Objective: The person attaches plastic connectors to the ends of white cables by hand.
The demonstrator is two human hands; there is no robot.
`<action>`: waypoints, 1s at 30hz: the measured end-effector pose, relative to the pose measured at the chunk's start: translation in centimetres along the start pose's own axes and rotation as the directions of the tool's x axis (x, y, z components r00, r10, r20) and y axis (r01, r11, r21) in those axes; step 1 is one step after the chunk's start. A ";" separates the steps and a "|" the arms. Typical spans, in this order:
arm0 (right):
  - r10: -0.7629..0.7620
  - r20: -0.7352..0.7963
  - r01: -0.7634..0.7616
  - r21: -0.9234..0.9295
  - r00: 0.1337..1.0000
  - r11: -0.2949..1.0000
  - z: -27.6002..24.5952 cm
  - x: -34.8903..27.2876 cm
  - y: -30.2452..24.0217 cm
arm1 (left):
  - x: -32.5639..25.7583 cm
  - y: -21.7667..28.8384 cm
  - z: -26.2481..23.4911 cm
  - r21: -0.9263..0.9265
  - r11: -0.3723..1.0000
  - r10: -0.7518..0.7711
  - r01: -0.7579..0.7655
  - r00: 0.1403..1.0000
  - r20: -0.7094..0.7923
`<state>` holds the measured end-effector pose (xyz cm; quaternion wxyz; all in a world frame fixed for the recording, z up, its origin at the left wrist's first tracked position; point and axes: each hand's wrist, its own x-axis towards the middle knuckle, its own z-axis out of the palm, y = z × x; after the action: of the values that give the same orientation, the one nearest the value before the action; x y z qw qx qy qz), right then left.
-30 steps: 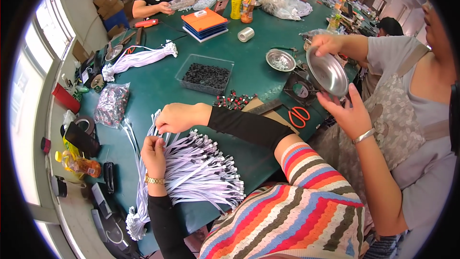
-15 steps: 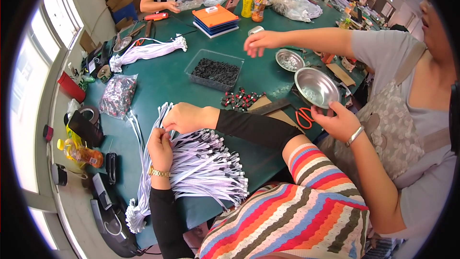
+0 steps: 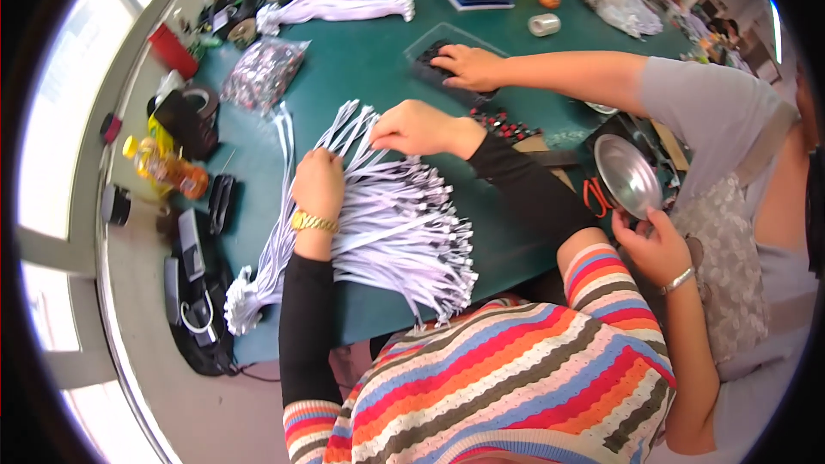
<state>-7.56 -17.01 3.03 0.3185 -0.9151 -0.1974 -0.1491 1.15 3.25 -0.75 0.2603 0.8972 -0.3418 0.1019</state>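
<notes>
Moved: co-worker's hand (image 3: 468, 66) now reaches into the clear plastic tray of small black parts (image 3: 430, 56); earlier it was over the counter.
Left hand (image 3: 318, 185): grip closed on the white cords.
White cords (image 3: 387, 223): fanned across the green counter (image 3: 361, 60), just before the person.
Right hand (image 3: 417, 127): fingers curled, pinching cord ends.
Steel bowl (image 3: 627, 176): tilted, touched by the co-worker's other hand (image 3: 653, 245).

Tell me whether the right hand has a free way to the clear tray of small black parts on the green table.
Probably not: the right hand rests on the white cords close to the clear tray, but a co-worker's hand and forearm lie across the tray, covering most of it.
</notes>
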 end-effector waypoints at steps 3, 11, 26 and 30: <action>0.059 0.019 -0.058 -0.047 0.998 0.997 0.6 0.4 -0.6 | 0.0 -0.8 0.4 0.009 1.000 0.007 -0.007 0.998 0.055; -0.144 0.044 0.151 -0.308 0.989 0.939 3.8 1.7 -0.3 | 0.4 -0.6 0.7 0.010 0.995 0.101 -0.102 0.992 0.074; 0.143 0.091 -0.092 -0.421 0.985 0.903 6.4 1.7 -0.5 | 5.2 -0.8 3.3 -0.200 0.966 0.209 -0.164 0.951 0.230; 0.066 0.019 -0.054 -0.386 0.998 0.921 6.7 1.7 0.1 | 6.0 -1.6 3.8 -0.253 0.954 0.220 -0.162 0.951 0.217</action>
<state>-5.01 -12.37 -1.40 0.1337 -0.9677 -0.1413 -0.1605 6.73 -1.14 -2.42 0.3082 0.8288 -0.4664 -0.0244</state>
